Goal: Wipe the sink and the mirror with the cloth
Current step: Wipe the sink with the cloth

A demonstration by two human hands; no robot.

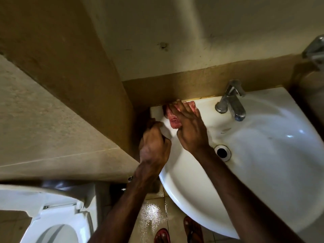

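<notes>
Where visible, cloth (172,118) seemingly under right hand (191,128)

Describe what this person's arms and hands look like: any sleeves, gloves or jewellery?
Both forearms are bare up to the frame's edge, with no sleeves in view. The left hand and the right hand wear no gloves. No rings, watch or bracelet can be seen on either wrist or on the fingers.

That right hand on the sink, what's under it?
A pink cloth, pressed by the right hand onto the sink rim's back left corner. The hand hides most of it.
</notes>
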